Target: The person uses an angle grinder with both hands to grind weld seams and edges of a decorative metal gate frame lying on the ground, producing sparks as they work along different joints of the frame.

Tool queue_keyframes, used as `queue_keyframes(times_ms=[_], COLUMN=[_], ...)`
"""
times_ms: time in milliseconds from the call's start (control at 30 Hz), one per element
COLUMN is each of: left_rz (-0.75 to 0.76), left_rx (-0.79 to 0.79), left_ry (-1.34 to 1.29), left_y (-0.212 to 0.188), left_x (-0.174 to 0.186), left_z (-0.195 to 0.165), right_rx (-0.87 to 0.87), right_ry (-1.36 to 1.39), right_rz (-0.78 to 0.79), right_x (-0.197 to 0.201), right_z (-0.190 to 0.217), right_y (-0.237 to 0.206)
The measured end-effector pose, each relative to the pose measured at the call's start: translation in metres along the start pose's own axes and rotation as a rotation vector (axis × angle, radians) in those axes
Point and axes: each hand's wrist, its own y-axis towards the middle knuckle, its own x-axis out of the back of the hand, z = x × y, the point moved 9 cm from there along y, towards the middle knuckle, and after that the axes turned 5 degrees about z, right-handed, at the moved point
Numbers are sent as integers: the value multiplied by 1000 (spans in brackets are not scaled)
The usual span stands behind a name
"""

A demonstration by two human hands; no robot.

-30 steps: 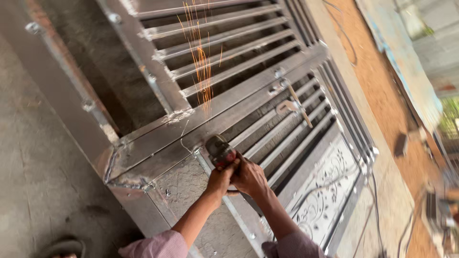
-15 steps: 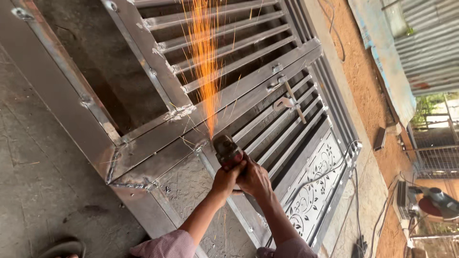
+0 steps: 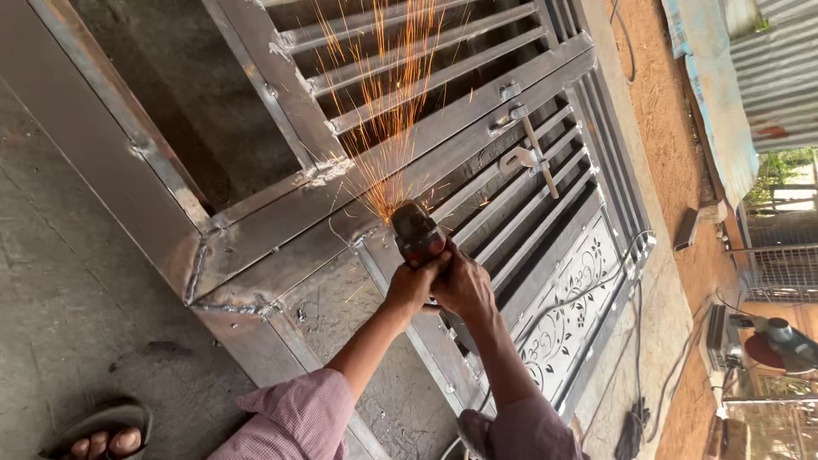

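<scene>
We see a steel gate frame (image 3: pixel 281 247) lying on concrete floor (image 3: pixel 68 307). Our left hand (image 3: pixel 413 285) and right hand (image 3: pixel 464 285), grip clamped, press the angle grinder (image 3: pixel 415 230) centrally, sparks (image 3: pixel 392 102) toward twelve o'clock.

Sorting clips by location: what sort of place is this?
Likely an open-air metal fabrication yard: an angle grinder throws sparks off a welded steel gate, with corrugated sheeting beside bare dirt ground.

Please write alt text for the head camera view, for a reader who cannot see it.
Both hands, left hand and right hand, grip an angle grinder pressed onto a steel gate frame, throwing orange sparks upward. A sandalled foot shows at lower left.
</scene>
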Motion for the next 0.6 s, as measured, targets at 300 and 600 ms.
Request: queue_keyframes(times_ms=[300,600], left_rz=[-43,-25], left_rx=[-31,-36], left_ry=[-50,-71], left_y=[-21,-19], left_x=[1,10], left_z=[-10,-4], right_rx=[24,159], right_ry=[-43,-24], right_rz=[-82,-124], right_x=[-1,1], right_z=[2,17], right_y=[-6,-6])
